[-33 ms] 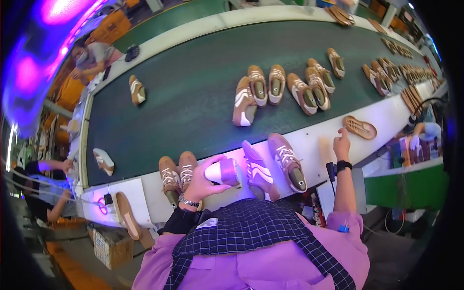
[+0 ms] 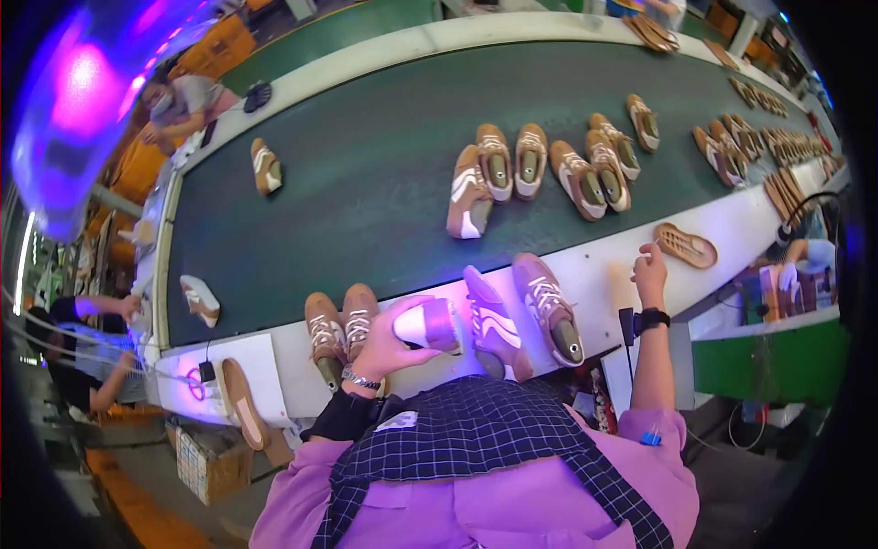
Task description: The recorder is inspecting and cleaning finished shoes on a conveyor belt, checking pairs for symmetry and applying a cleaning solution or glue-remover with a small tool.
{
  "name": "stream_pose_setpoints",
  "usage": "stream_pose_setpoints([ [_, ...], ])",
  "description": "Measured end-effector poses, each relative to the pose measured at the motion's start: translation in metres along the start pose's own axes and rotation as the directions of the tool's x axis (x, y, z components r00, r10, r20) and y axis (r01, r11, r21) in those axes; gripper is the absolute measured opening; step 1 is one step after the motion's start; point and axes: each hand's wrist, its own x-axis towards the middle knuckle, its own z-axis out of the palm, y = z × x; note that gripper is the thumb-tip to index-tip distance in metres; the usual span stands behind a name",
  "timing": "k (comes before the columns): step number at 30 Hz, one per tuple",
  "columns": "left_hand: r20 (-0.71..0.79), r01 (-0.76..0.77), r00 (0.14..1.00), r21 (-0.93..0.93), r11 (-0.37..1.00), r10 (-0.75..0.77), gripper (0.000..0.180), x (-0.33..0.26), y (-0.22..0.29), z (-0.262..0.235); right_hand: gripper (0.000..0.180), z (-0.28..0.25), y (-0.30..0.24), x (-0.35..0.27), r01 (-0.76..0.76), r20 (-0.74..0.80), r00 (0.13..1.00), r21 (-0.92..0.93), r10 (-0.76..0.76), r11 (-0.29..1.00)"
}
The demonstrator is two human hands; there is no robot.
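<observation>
My left hand (image 2: 389,346) is wrapped round a shoe (image 2: 428,326) with a white heel patch, lit purple and seen nearly end-on. To its left stands a pair of tan lace-up shoes (image 2: 325,328). A shoe lying on its side (image 2: 496,331), with a white side stripe, is just to its right. Beyond that stands another brown shoe (image 2: 547,306) with white laces. My right hand (image 2: 650,272) is raised over the white ledge with its fingers curled together; whatever they hold is too small to make out. Close by lies a tan sole (image 2: 686,245).
A green conveyor belt (image 2: 366,201) carries several tan shoes (image 2: 530,163). The white ledge (image 2: 599,284) runs along its near side. A long tan sole (image 2: 240,403) lies at the left end. Co-workers sit at the far left (image 2: 187,105), near left (image 2: 91,352) and right (image 2: 805,261).
The whole picture has shifted slightly to the right. Both hands keep their places and finger positions, and the shoe stays in my left hand.
</observation>
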Motion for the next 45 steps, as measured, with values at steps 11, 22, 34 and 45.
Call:
stream_pose_setpoints([
  [11,-0.161,-0.191,0.96,0.214,0.958,0.227,0.064,-0.013,0.028,0.004,0.033,-0.044,-0.237,-0.142,-0.509,0.329,0.588,0.861,-0.739,-0.022],
  [22,-0.134,-0.416,0.858,0.389,0.822,0.497,0.064,-0.016,0.064,-0.023,0.015,-0.067,-0.3,-0.183,-0.3,0.311,0.538,0.939,-0.784,0.167],
  [34,-0.087,-0.492,0.82,0.397,0.775,0.566,0.066,-0.007,0.068,-0.024,0.01,-0.072,-0.308,-0.187,-0.09,0.293,0.593,0.95,-0.75,0.3],
  [45,-0.091,-0.471,0.829,0.418,0.777,0.551,0.055,-0.001,0.074,-0.023,0.008,-0.068,-0.311,-0.184,0.128,0.201,0.652,0.921,-0.731,0.368],
])
